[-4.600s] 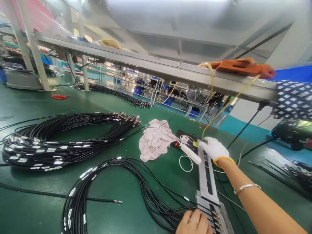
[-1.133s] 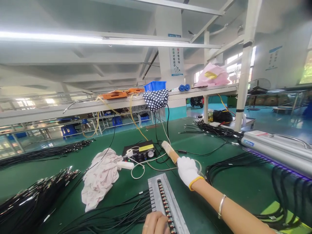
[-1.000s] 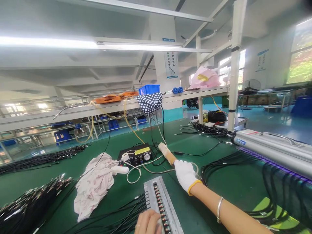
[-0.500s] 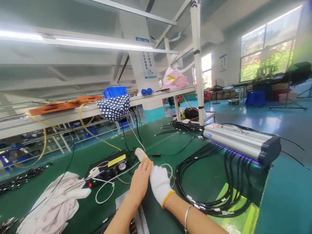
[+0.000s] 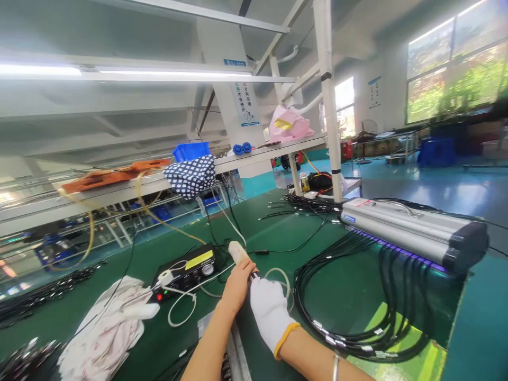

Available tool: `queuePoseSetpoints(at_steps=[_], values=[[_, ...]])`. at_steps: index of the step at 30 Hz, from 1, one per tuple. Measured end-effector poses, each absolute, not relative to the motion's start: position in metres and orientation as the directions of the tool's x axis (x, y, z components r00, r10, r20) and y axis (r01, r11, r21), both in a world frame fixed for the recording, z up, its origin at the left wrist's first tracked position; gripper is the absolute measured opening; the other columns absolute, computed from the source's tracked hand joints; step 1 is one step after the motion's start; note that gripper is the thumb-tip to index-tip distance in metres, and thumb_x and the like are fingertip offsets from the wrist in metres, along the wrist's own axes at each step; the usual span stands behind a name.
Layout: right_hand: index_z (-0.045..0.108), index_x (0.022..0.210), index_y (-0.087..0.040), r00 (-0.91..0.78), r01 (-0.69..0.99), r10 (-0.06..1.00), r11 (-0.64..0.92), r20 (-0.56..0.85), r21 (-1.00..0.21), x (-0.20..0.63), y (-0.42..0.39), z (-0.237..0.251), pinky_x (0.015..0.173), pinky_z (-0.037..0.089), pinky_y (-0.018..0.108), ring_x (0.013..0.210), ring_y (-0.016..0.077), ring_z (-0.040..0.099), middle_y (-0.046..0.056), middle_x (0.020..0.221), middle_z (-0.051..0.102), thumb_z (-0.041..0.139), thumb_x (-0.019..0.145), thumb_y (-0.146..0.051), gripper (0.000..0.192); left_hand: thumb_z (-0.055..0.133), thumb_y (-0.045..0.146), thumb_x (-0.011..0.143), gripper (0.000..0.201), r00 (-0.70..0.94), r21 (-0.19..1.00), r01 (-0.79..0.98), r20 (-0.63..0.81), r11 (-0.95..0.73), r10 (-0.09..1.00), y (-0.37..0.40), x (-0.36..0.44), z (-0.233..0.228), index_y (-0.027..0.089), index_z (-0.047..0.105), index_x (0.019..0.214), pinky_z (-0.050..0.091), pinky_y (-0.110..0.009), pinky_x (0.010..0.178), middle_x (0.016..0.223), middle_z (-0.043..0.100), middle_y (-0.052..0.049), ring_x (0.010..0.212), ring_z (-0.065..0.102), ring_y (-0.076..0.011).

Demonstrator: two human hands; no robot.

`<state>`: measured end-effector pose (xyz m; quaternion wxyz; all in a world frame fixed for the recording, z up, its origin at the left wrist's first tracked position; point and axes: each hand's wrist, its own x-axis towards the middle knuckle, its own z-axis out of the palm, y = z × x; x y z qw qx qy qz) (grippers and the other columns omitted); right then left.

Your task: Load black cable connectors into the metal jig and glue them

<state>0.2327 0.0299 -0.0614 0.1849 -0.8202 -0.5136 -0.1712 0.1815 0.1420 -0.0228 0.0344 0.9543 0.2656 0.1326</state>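
Two hands are meeting on a pen tool.
The bare left hand (image 5: pixel 237 284) and gloved right hand (image 5: pixel 270 313) are both gripping the taped tool (image 5: pixel 240 254) beside the black box (image 5: pixel 186 266).

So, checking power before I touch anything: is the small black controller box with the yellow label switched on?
On: the black controller box shows a lit red lamp.

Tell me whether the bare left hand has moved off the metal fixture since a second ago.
Yes. The left hand has left the metal fixture and gone forward to the taped tool, beside the gloved right hand, near the black control box.
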Motion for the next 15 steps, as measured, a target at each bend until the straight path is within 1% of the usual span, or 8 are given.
queuePoseSetpoints(at_steps=[3,5,8,9,11,12,14,15], values=[[0.066,0.094,-0.009,0.383,0.916,0.781,-0.392,0.494,-0.090,0.218,0.012,-0.066,0.063,0.047,0.040,0.072,0.0266,0.066,0.016,0.082,0.067,0.042,0.089,0.004,0.028,0.061,0.026,0.099,0.037,0.796,0.199,0.522,0.235,-0.829,0.558,0.136,0.174,-0.026,0.021,0.056,0.136,0.041,-0.056,0.112,0.150,0.048,-0.011,0.135,0.049,-0.0297],[0.066,0.092,-0.012,0.356,0.922,0.778,-0.384,0.517,-0.057,0.210,-0.004,-0.071,0.063,0.047,0.040,0.068,0.0257,0.065,0.014,0.080,0.066,0.044,0.087,0.004,0.027,0.061,0.028,0.099,0.039,0.773,0.246,0.545,0.224,-0.802,0.594,0.130,0.169,-0.024,0.021,0.055,0.136,0.043,-0.055,0.110,0.151,0.047,-0.011,0.132,0.051,-0.0297],[0.067,0.095,-0.014,0.319,0.924,0.761,-0.382,0.565,-0.008,0.210,-0.035,-0.082,0.062,0.046,0.040,0.064,0.0257,0.064,0.013,0.077,0.065,0.048,0.087,0.002,0.026,0.062,0.030,0.098,0.038,0.743,0.334,0.557,0.208,-0.760,0.636,0.118,0.161,-0.014,0.020,0.056,0.135,0.044,-0.055,0.109,0.149,0.048,-0.012,0.130,0.053,-0.0295],[0.067,0.100,-0.014,0.299,0.927,0.749,-0.376,0.592,0.008,0.213,-0.048,-0.087,0.061,0.046,0.039,0.062,0.0248,0.063,0.012,0.076,0.065,0.049,0.087,0.001,0.027,0.063,0.030,0.098,0.037,0.734,0.369,0.552,0.210,-0.748,0.645,0.114,0.158,-0.010,0.020,0.057,0.133,0.044,-0.055,0.109,0.148,0.049,-0.012,0.129,0.054,-0.0293],[0.068,0.108,-0.015,0.208,0.933,0.645,-0.356,0.736,0.049,0.224,-0.075,-0.095,0.056,0.045,0.037,0.056,0.0231,0.062,0.010,0.074,0.066,0.055,0.084,-0.004,0.029,0.064,0.029,0.097,0.035,0.704,0.450,0.532,0.236,-0.717,0.670,0.106,0.150,-0.002,0.020,0.059,0.131,0.044,-0.054,0.109,0.147,0.050,-0.011,0.129,0.054,-0.0291],[0.068,0.110,-0.015,0.154,0.937,0.606,-0.341,0.780,0.080,0.230,-0.089,-0.097,0.052,0.044,0.035,0.053,0.0217,0.060,0.009,0.073,0.067,0.058,0.083,-0.008,0.030,0.064,0.029,0.097,0.036,0.676,0.496,0.520,0.257,-0.695,0.690,0.102,0.144,0.001,0.020,0.058,0.131,0.043,-0.054,0.109,0.147,0.050,-0.011,0.130,0.053,-0.0293],[0.067,0.113,-0.018,0.089,0.955,0.539,-0.286,0.837,0.083,0.244,-0.116,-0.095,0.046,0.042,0.031,0.047,0.0175,0.058,0.006,0.072,0.068,0.061,0.082,-0.013,0.033,0.063,0.029,0.097,0.038,0.599,0.598,0.492,0.296,-0.633,0.744,0.095,0.130,0.006,0.020,0.056,0.133,0.041,-0.055,0.110,0.148,0.047,-0.012,0.131,0.050,-0.0305],[0.067,0.114,-0.022,0.067,0.970,0.533,-0.232,0.843,0.069,0.250,-0.128,-0.092,0.046,0.044,0.030,0.051,0.0180,0.061,0.005,0.073,0.069,0.060,0.080,-0.013,0.036,0.063,0.029,0.097,0.039,0.555,0.653,0.473,0.301,-0.592,0.776,0.090,0.122,0.008,0.019,0.054,0.134,0.041,-0.056,0.110,0.147,0.047,-0.012,0.131,0.049,-0.0310]])
